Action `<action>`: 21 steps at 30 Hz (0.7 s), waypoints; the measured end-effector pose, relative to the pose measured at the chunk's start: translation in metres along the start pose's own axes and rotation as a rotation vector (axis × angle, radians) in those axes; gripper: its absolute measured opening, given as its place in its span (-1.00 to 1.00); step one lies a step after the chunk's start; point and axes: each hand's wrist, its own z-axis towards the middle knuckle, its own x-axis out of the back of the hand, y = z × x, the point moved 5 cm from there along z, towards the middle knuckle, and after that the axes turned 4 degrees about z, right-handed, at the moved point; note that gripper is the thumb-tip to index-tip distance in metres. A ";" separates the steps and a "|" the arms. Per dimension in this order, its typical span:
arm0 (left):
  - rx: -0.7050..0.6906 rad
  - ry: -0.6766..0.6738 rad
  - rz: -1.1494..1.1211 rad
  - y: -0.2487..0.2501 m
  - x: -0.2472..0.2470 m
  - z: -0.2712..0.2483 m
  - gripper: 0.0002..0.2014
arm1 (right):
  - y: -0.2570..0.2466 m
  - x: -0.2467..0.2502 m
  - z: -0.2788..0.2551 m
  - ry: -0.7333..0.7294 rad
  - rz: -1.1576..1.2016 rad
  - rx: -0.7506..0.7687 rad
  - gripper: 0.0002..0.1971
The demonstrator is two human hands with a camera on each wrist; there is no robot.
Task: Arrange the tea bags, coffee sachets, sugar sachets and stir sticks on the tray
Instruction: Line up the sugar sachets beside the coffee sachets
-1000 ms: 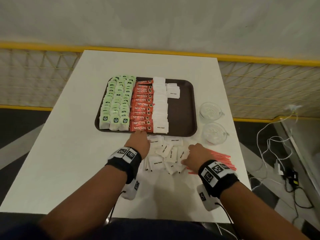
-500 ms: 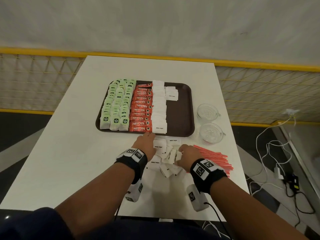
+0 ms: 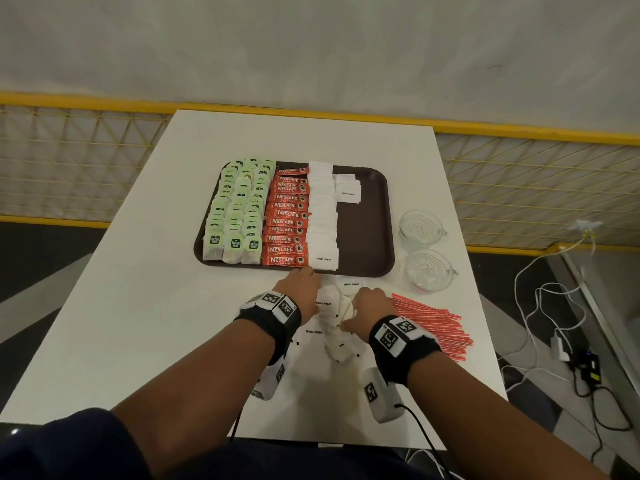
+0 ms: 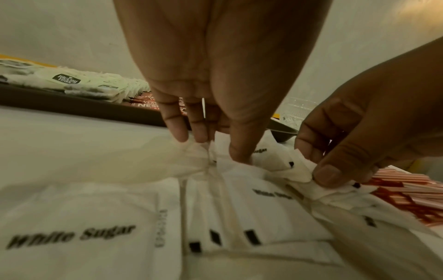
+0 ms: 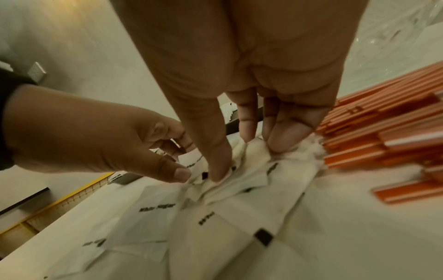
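Note:
The brown tray (image 3: 363, 230) carries rows of green tea bags (image 3: 239, 209), red coffee sachets (image 3: 287, 216) and a column of white sugar sachets (image 3: 322, 216), with a short stack (image 3: 347, 188) at the back. Loose sugar sachets (image 3: 332, 320) lie bunched on the table in front of the tray. My left hand (image 3: 313, 289) pinches some of them between thumb and fingers (image 4: 210, 149). My right hand (image 3: 360, 303) pinches the heap's other side (image 5: 244, 159). Red stir sticks (image 3: 433, 323) lie just right of my right hand.
Two empty glass cups (image 3: 420, 226) (image 3: 429, 270) stand right of the tray. The right part of the tray is bare. The white table (image 3: 138, 306) stretches left of my arms. Cables lie on the floor at the right.
Both hands have drawn closer together, pushing the spread sugar sachets into a tighter heap. My fingers have closed onto the sachets.

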 end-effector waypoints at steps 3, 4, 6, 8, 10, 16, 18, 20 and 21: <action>-0.029 -0.032 -0.070 0.000 -0.003 -0.002 -0.56 | -0.004 0.003 0.001 0.015 0.017 0.026 -0.47; -0.026 -0.040 -0.109 0.000 -0.003 -0.004 -0.53 | -0.004 0.004 0.002 0.024 0.039 0.031 -0.55; 0.000 -0.072 -0.186 0.000 -0.005 -0.005 -0.39 | -0.004 0.004 0.004 0.034 0.137 0.033 -0.68; 0.019 -0.120 -0.221 0.000 -0.008 -0.006 -0.33 | -0.004 0.004 0.006 0.041 0.243 0.026 -0.74; 0.023 -0.135 -0.228 0.001 -0.010 -0.006 -0.38 | -0.006 0.005 0.008 0.040 0.290 0.040 -0.79; 0.004 -0.089 -0.235 0.002 -0.007 -0.003 -0.60 | -0.008 0.004 0.011 -0.032 0.266 0.118 -0.57; -0.010 -0.102 -0.287 0.004 -0.007 -0.002 -0.71 | -0.007 0.004 0.012 -0.046 0.266 0.136 -0.59; -0.015 -0.113 -0.332 0.004 -0.007 -0.002 -0.73 | -0.006 0.007 0.012 -0.057 0.262 0.159 -0.65; -0.017 -0.110 -0.355 0.003 -0.006 -0.002 -0.72 | -0.006 0.009 0.012 -0.061 0.256 0.175 -0.69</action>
